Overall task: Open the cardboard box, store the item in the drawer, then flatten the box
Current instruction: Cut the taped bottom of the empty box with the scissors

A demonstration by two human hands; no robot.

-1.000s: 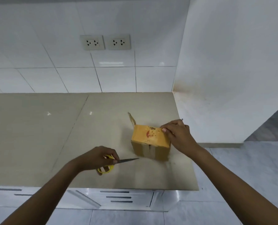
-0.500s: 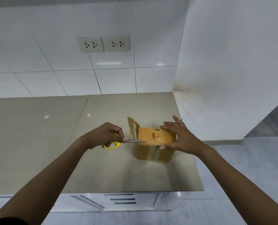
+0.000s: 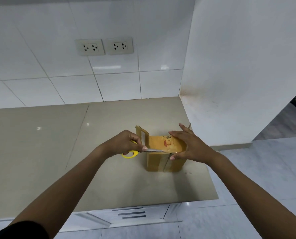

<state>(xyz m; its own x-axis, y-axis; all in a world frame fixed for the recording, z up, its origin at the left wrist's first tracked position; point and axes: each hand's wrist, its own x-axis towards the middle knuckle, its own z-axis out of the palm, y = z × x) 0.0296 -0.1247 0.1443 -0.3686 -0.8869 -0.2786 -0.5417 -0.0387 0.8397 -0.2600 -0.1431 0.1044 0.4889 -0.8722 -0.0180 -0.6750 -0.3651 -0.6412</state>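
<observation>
Brown corrugated cardboard forms the small rectangular box (image 3: 162, 159), which is stood on the beige tiled countertop (image 3: 40, 152) near its right end, directly between the 2 hands. Its top panel, marked with a red round print, is seen still lying across the box, while 1 narrow flap (image 3: 141, 135) is raised upright at the far left corner, just beyond the left hand's knuckles. A taped seam is seen running down the near face, below the right thumb.

The box is steadied by the right hand (image 3: 190, 145), which is spread wide over the right end: the fingers are laid across the top edge and the thumb is pressed against the near face.

The yellow-handled steel scissors (image 3: 138, 151) are gripped by the left hand (image 3: 123, 144), closed around the handles. The blades are pointed to the right, toward the right hand, and are laid along the near top edge of the box; whether the tip is under the tape cannot be told.

Below both forearms, 3 dark handle slots of the white drawer front (image 3: 131, 213) are seen under the countertop edge. Beyond the hands, 2 grey double wall sockets (image 3: 104, 47) are set in the white tiled wall.
</observation>
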